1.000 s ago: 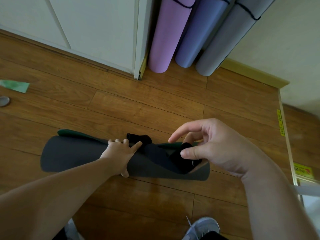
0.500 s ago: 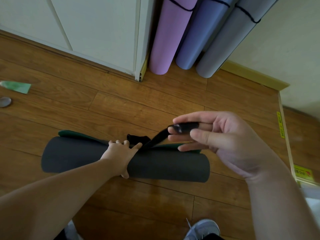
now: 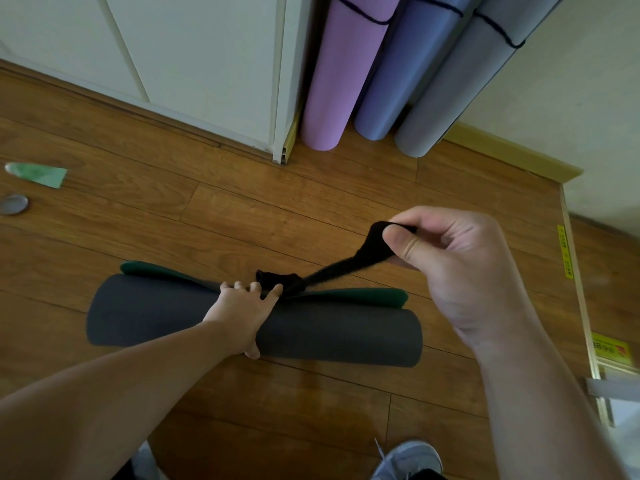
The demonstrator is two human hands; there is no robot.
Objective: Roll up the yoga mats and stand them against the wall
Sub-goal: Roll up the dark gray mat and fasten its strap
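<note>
Three tied mats (image 3: 374, 74) already stand at the wall while our left hand (image 3: 244, 306) presses the rolled dark mat (image 3: 311, 334) and our right hand (image 3: 446, 261) pinches its black strap (image 3: 349, 266), so tying and standing it remain.

Floor (image 3: 214, 216): wood-look planks, brown, seams running mostly left-right. Lying on it, centre: dark grey rolled mat (image 3: 329, 336), on its side, green inner face showing along its far edge. Standing on end at the far wall, side by side and touching: pink rolled mat (image 3: 341, 84), blue rolled mat (image 3: 398, 88), light grey rolled mat (image 3: 457, 95), each leaning back. Far left: green wedge-shaped piece (image 3: 40, 174), flat; just beside it a small round grey disc (image 3: 13, 204). Bottom edge: grey shoe (image 3: 408, 460).
</note>
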